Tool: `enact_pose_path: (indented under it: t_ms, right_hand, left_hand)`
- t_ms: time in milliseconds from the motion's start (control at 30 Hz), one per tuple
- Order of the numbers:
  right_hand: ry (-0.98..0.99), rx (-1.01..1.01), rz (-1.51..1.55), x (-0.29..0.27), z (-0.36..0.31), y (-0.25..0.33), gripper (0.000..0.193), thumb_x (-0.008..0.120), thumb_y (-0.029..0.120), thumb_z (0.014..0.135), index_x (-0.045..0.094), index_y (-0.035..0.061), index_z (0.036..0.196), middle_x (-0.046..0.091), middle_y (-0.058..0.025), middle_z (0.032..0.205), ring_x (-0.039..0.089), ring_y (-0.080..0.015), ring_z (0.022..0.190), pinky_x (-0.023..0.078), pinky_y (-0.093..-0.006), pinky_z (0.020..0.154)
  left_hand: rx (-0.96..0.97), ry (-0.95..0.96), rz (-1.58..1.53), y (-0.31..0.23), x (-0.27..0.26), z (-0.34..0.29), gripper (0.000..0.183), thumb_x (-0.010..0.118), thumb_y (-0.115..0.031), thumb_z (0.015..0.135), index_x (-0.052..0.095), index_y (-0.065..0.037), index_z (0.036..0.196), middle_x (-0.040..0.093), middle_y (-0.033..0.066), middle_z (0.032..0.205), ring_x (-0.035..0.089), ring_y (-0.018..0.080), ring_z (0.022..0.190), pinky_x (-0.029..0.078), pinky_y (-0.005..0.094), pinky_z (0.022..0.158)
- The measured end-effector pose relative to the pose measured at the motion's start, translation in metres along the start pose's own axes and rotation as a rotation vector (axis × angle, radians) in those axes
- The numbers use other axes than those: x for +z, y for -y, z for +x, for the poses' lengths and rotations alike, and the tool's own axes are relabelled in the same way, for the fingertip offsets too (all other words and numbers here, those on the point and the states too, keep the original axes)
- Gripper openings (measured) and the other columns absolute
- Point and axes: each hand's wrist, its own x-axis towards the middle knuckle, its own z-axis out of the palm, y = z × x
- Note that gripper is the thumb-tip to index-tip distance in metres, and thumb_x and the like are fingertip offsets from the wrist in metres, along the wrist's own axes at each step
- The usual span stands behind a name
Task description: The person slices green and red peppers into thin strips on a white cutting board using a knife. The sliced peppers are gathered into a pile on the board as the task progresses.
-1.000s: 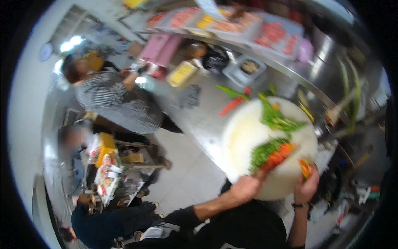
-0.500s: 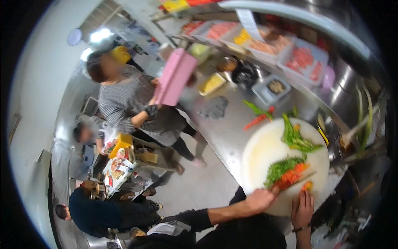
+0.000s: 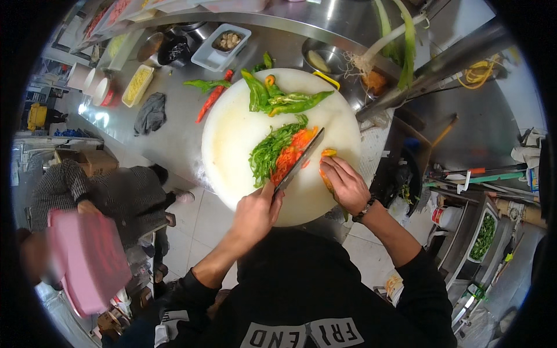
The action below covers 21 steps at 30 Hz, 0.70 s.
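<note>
one round board (image 3: 229, 145): we see the left hand (image 3: 255, 216) gripping a knife (image 3: 301, 158), the right hand (image 3: 347, 184) holding an orange pepper piece (image 3: 329, 152) at the board's right. should the piece roll, we judge, the knife could stray into that hand.

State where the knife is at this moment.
In the head view, the knife is in the left hand, slightly right of centre over the round white board, between the chopped orange-red pieces and the right hand.
</note>
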Motion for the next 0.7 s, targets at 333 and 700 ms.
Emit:
enact_pose_path:
  t_ms: [333,700]
  right_hand:
    - [0.015,-0.047,-0.011,0.003,0.007,-0.019,0.03,0.067,0.006,0.089,0.067,-0.0021,0.118,0.069,-0.0168,0.125,0.066,-0.0325,0.116,0.059,-0.0392,0.098]
    - [-0.059,-0.028,-0.015,0.014,0.008,-0.02,0.026,0.07,0.006,0.087,0.069,-0.0013,0.112,0.071,-0.0183,0.119,0.069,-0.0337,0.108,0.06,-0.0396,0.094]
  left_hand:
    - [0.048,0.038,0.13,-0.024,-0.004,0.0,0.021,0.066,-0.019,0.105,0.06,0.001,0.102,0.072,0.024,0.083,0.069,0.0444,0.061,0.057,0.0522,0.054]
    - [0.037,0.214,0.217,-0.028,0.009,0.027,0.021,0.064,-0.018,0.106,0.056,-0.001,0.097,0.071,0.0241,0.079,0.07,0.0439,0.064,0.058,0.0529,0.057]
